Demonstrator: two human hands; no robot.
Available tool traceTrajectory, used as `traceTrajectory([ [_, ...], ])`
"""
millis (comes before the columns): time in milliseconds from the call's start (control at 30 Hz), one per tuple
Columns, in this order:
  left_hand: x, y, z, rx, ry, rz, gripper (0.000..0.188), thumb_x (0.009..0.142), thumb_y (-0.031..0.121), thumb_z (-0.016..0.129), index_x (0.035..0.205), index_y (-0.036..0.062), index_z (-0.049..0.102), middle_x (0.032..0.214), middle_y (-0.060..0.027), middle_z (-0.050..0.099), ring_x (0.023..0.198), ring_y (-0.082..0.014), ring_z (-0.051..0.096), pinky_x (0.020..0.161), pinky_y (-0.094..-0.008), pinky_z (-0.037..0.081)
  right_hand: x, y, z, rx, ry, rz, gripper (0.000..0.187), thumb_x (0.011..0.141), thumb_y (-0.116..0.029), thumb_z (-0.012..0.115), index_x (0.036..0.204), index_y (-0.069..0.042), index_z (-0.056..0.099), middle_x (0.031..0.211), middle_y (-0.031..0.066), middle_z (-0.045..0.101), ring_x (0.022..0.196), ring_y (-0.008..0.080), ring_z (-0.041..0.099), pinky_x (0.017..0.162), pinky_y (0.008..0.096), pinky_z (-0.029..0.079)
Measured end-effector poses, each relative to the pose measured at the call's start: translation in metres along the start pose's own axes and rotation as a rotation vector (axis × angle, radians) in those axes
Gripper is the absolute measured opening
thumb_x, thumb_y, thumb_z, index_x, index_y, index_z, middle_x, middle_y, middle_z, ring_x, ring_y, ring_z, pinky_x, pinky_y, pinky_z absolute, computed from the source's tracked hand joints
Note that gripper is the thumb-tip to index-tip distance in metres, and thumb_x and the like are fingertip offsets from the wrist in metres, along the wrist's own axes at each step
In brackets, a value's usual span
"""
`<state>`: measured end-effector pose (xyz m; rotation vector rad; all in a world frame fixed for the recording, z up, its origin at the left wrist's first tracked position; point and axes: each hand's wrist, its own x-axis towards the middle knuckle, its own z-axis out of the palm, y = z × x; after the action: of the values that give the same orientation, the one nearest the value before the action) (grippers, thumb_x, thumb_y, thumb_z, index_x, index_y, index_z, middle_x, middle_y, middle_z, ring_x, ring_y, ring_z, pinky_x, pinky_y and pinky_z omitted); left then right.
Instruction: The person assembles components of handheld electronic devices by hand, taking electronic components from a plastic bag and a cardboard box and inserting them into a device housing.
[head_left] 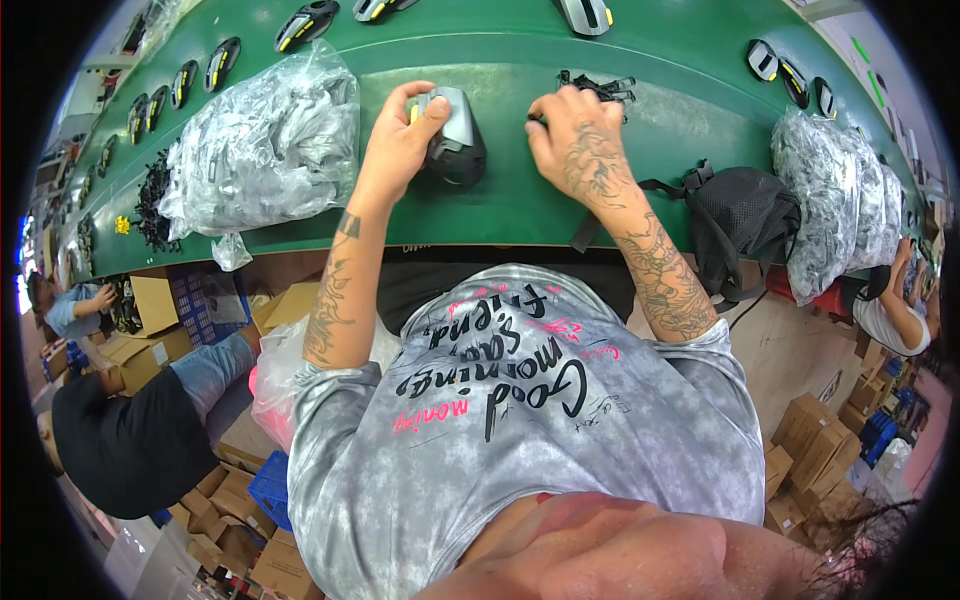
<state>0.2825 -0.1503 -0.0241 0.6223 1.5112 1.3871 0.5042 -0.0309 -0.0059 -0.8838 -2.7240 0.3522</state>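
My left hand (402, 135) grips a grey and black moulded plastic housing (459, 150) with a touch of yellow by the fingers. The thumb lies across its grey top, and the rounded black end points toward me on the green table. To the right, my right hand (580, 140) is closed, its fingers curled and thumb bent in beside a small pile of thin black plastic parts (612, 88). A dark bit shows at its fingertips, too small to name. The hands are apart from each other.
Bulky clear plastic bags (268, 150) (835, 190) stand left and right. A black mesh bag (742, 210) hangs at the table edge. Similar housings (305, 25) line the green surface (430, 55) at the back. Black and yellow small parts lie far left; other people sit on both sides.
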Motion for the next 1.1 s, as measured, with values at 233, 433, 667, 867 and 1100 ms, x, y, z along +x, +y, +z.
traceTrajectory([
  [233,-0.008,-0.012,0.029,-0.209,-0.006,-0.055,0.032,0.098,0.018,0.07,0.116,-0.0042,0.055,0.083,-0.0079,0.065,0.059,-0.012,0.061,0.047,-0.0266,0.05,-0.006,0.052,-0.023,1.035,0.318,0.593,0.024,0.102,-0.022,0.061,0.109,-0.002,0.071,0.091,0.0016,0.066,0.089,0.0121,0.061,0.08,0.0283,0.05],
  [433,-0.011,-0.036,0.025,-0.226,-0.14,0.002,0.045,0.099,0.016,0.07,0.131,-0.0108,0.054,0.094,-0.0129,0.07,0.068,-0.0139,0.067,0.054,-0.0246,0.055,-0.026,0.02,-0.043,1.593,0.146,0.509,0.021,0.107,-0.019,0.056,0.118,-0.002,0.059,0.086,0.0089,0.066,0.065,0.013,0.062,0.055,0.0244,0.046],
  [667,-0.018,-0.051,0.028,-0.434,-0.213,0.082,0.055,0.099,0.0,0.061,0.148,-0.0119,0.042,0.113,-0.0208,0.069,0.077,-0.0224,0.073,0.055,-0.0278,0.058,-0.005,-0.028,0.01,1.297,-0.111,0.482,0.024,0.099,-0.018,0.069,0.115,-0.002,0.062,0.081,0.0005,0.065,0.065,0.0061,0.057,0.055,0.0213,0.041],
  [867,-0.018,-0.054,0.023,-0.358,-0.214,0.117,0.058,0.094,-0.009,0.058,0.15,-0.0092,0.042,0.117,-0.0191,0.062,0.074,-0.0187,0.069,0.055,-0.0277,0.057,-0.001,-0.024,-0.002,0.804,0.044,0.397,0.026,0.094,-0.024,0.074,0.097,0.001,0.073,0.079,0.0013,0.068,0.072,0.0073,0.06,0.067,0.0255,0.049],
  [1100,-0.022,-0.047,0.023,-0.232,-0.214,0.067,0.055,0.097,-0.004,0.055,0.151,-0.0063,0.044,0.08,-0.0088,0.063,0.057,-0.0123,0.056,0.051,-0.0248,0.046,0.0,-0.014,0.007,0.826,0.03,0.376,0.024,0.094,-0.023,0.074,0.094,0.001,0.072,0.078,0.0037,0.068,0.069,0.0106,0.059,0.068,0.0285,0.05],
])
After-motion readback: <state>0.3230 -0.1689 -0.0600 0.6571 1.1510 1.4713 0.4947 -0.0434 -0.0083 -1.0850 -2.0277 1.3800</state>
